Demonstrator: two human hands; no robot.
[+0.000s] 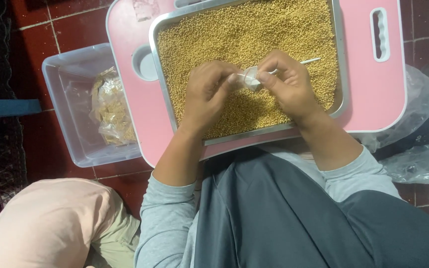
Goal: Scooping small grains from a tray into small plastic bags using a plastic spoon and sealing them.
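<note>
- Golden-yellow grain [214,34] fills a shallow metal tray [342,59] from rim to rim; the tray sits on a pink lap table [368,104] with a slotted handle at its right edge and a round cup recess at its left.
- Both hands meet over the middle of the tray, nearer its front rim. The left hand [205,89] and the right hand [289,82] share a small white packet [250,79] between them.
- The fingers of the left hand are pressed together in a pinch on the packet's left end; the fingers of the right hand pinch its right side, curled tightly around it.
- A thin white stick [310,61] pokes out past the right hand toward the tray's right rim; what it belongs to cannot be told.
- The packet looks light, thin and soft, likely to crumple or tear under a hard squeeze, so a fingertip pinch at its two ends suits it best. The loose grain beneath would scatter easily if the tray tipped.
- A clear plastic tub [60,94] stands on the red tile floor [35,139] just beside the table's left edge, holding a crumpled clear bag of grain [112,109].
- Crumpled clear plastic [415,164] lies on the floor off the table's right front corner.
- Another person's knee in pale cloth [50,223] shows at the lower left.
</note>
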